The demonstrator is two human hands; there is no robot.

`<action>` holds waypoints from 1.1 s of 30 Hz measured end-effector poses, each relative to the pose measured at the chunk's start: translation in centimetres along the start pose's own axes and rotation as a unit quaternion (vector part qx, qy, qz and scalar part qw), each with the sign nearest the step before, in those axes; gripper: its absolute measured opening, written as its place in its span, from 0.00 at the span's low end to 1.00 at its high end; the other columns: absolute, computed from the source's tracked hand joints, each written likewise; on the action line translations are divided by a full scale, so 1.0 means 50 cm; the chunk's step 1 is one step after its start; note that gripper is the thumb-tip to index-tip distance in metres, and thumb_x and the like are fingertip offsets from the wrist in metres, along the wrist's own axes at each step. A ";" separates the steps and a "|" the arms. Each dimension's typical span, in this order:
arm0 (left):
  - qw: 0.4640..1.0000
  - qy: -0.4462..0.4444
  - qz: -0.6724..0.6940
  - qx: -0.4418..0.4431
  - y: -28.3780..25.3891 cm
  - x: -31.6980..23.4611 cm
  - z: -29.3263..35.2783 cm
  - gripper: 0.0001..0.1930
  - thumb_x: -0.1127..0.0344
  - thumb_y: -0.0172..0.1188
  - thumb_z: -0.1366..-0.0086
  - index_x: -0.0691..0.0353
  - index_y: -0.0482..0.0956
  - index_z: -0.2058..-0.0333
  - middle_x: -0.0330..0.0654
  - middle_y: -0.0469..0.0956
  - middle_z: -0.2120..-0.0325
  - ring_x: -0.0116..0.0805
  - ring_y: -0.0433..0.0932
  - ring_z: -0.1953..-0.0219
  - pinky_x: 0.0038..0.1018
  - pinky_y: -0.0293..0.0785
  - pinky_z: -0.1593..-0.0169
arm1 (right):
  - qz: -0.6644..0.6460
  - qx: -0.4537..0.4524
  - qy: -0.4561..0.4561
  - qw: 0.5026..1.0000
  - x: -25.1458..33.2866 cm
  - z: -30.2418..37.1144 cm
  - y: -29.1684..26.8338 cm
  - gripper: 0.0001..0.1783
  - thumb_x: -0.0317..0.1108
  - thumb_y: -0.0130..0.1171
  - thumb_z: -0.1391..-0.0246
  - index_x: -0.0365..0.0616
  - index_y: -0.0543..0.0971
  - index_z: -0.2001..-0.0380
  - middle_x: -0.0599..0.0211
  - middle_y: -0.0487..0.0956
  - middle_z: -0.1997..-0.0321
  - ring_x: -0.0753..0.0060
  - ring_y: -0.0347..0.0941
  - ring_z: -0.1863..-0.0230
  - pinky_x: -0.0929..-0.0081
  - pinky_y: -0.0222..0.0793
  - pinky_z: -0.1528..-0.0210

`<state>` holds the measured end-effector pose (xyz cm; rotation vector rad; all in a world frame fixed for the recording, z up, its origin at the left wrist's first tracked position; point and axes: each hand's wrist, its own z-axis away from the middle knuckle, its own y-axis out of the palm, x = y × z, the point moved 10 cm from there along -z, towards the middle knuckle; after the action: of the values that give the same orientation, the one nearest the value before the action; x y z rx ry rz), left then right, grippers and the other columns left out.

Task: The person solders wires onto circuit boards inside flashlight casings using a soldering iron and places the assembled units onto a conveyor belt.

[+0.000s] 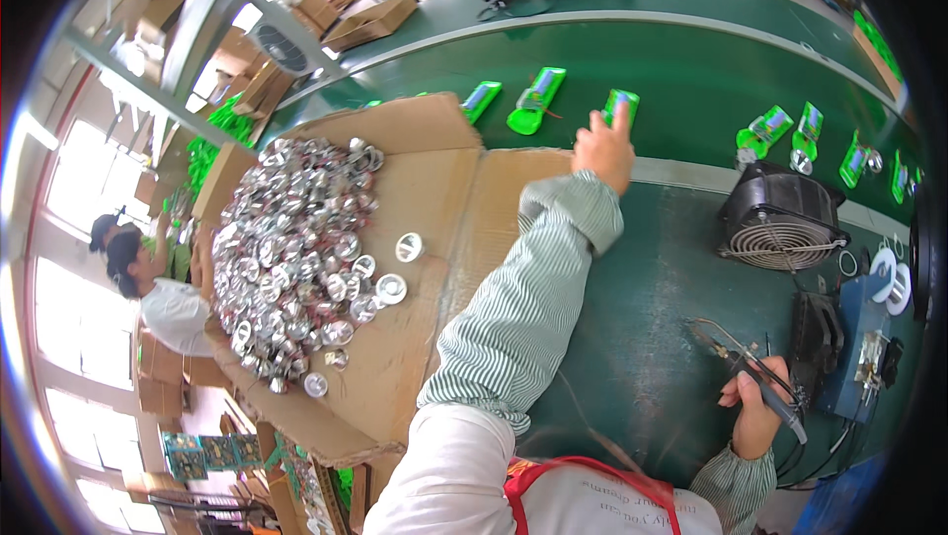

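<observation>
2 hands out over a dark green bench [652, 283], its surface scuffed pale along the middle. Left hand [604, 152] at the belt edge, index finger extended over a green casing [628, 101], other fingers curled; cannot tell whether it grips. Right hand [758, 417] closed around a soldering iron [789, 419], held above the bench's right side. Beyond, a long green belt [691, 66] carries more green casings, spaced apart. Left: open cardboard box [420, 180] heaped with silvery reflector cups [286, 249]. Right: black fan [785, 214], blue unit [857, 362]. Room: bright windows [87, 333] at left, 2 people near them, 1 in a white shirt [176, 316]; cartons stacked about.
</observation>
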<state>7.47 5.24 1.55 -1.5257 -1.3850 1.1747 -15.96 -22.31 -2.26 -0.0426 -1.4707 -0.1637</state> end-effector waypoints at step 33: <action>0.997 0.064 -0.029 -0.039 -0.226 0.310 0.381 0.06 0.68 0.59 0.51 0.60 0.80 0.73 0.45 0.76 0.72 0.41 0.73 0.69 0.31 0.69 0.62 | -0.021 0.084 -0.009 0.996 0.043 0.081 0.040 0.07 0.21 0.51 0.52 0.35 0.66 0.68 0.58 0.74 0.80 0.74 0.72 0.81 0.81 0.70 0.79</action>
<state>-14.19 21.12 4.39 -1.5753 -1.3937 0.9811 -19.48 -19.97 0.42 0.1237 -1.4996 -0.0744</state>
